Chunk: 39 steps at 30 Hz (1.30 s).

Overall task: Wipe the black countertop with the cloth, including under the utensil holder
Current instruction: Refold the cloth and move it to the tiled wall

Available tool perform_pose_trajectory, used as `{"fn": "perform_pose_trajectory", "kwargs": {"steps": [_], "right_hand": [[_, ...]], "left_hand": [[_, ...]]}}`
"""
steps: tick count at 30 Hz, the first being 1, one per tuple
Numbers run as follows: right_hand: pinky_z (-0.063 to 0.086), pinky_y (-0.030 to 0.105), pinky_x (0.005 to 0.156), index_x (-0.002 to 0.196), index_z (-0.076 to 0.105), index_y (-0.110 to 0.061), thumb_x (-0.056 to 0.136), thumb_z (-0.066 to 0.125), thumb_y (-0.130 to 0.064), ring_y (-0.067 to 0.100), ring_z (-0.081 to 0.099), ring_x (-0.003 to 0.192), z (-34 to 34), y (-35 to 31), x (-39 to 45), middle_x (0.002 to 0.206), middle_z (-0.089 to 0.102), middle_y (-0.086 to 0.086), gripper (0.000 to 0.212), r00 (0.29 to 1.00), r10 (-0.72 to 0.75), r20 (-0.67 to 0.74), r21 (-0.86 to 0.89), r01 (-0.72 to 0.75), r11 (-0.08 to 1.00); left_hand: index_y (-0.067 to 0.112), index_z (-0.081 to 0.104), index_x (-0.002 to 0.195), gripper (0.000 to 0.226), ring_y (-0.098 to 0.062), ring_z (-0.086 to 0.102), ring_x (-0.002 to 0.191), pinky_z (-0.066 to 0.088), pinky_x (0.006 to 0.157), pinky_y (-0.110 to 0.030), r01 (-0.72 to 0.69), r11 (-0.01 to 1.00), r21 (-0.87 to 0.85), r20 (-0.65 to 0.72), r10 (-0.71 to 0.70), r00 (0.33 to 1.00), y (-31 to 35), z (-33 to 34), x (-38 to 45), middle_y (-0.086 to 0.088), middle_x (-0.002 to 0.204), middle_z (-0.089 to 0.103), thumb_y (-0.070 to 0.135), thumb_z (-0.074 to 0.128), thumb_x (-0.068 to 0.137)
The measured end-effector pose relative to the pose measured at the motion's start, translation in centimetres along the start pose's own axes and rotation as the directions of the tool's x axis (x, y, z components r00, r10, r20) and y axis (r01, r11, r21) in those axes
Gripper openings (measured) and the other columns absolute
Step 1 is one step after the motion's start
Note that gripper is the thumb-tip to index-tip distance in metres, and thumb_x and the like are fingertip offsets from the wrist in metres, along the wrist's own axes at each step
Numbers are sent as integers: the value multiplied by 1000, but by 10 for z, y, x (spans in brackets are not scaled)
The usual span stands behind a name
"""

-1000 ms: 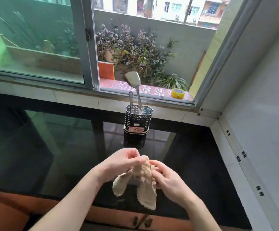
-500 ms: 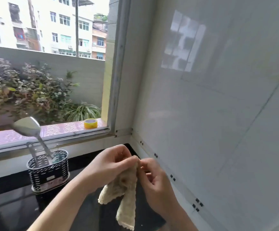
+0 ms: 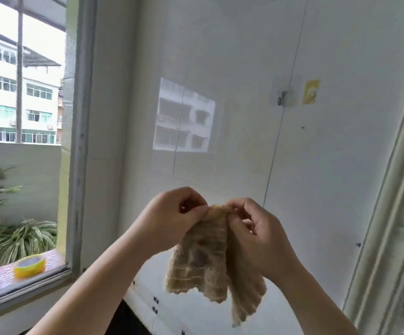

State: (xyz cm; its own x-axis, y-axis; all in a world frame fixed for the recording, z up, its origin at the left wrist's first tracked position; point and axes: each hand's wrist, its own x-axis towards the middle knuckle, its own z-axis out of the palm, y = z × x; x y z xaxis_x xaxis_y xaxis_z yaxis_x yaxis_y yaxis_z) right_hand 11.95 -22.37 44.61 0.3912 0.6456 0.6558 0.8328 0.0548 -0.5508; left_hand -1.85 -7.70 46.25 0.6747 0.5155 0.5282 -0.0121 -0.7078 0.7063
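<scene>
White tiled wall point(image 3: 244, 56): fills centre and right of frame.
Window point(image 3: 22, 117): left.
Cloth point(image 3: 208, 257), beige: lower centre, hanging, top edge pinched by left hand point(image 3: 172, 221) and right hand point(image 3: 261, 235).
Yellow tape roll point(image 3: 29, 265): lower-left sill.

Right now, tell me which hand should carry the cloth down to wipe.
Probably the left hand. Both hands pinch the cloth at its top edge, but the only counter showing lies under the left arm; the right hand is nearer the wall.
</scene>
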Motion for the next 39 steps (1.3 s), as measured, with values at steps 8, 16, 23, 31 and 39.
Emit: {"fn": "perform_pose_trajectory", "kwargs": {"steps": [8, 16, 23, 31, 39], "right_hand": [[53, 19, 76, 108, 67, -19, 98, 60, -20, 3, 63, 87, -74, -14, 85, 95, 68, -13, 12, 888, -389, -244, -326, 303, 895], [50, 35, 71, 113, 58, -17, 99, 49, -14, 23, 62, 83, -112, -23, 155, 104, 64, 5, 17, 781, -551, -294, -595, 301, 745], [41, 29, 62, 117, 64, -14, 103, 48, -20, 25, 59, 80, -142, -37, 182, 104, 61, 8, 22, 786, -577, -220, -813, 179, 554], [27, 37, 64, 97, 61, -6, 92, 42, -4, 34, 52, 96, -128, -44, 180, 103, 52, 12, 19, 878, -440, -186, -916, 7, 402], [31, 34, 65, 98, 61, -10, 95, 36, -11, 26, 44, 90, -117, -43, 166, 103, 47, 8, 24, 891, -376, -255, -877, -50, 477]], "left_hand": [[24, 74, 106, 17, -5, 60, 73, 41, 53, -11, -149, 985, -87, -151, 135, 979, 72, -2, 90, 11, 91, 71, 13, 67, 95], [24, 75, 96, 14, -4, 60, 69, 41, 54, -20, -228, 971, 67, -416, 235, 879, 128, 5, 163, 11, 90, 72, 18, 65, 89], [27, 73, 92, 14, -12, 61, 88, 50, 74, -29, -206, 975, 89, -464, 223, 857, 149, 14, 210, 18, 83, 62, 20, 61, 91], [17, 71, 86, 11, -20, 63, 83, 50, 65, -30, -114, 992, -62, -334, 87, 939, 138, 36, 232, 3, 83, 66, 25, 63, 89], [13, 66, 90, 24, -18, 61, 82, 52, 73, -30, -20, 1000, -6, 10, 20, 1000, 129, 32, 217, -4, 90, 66, 37, 61, 96]]}}
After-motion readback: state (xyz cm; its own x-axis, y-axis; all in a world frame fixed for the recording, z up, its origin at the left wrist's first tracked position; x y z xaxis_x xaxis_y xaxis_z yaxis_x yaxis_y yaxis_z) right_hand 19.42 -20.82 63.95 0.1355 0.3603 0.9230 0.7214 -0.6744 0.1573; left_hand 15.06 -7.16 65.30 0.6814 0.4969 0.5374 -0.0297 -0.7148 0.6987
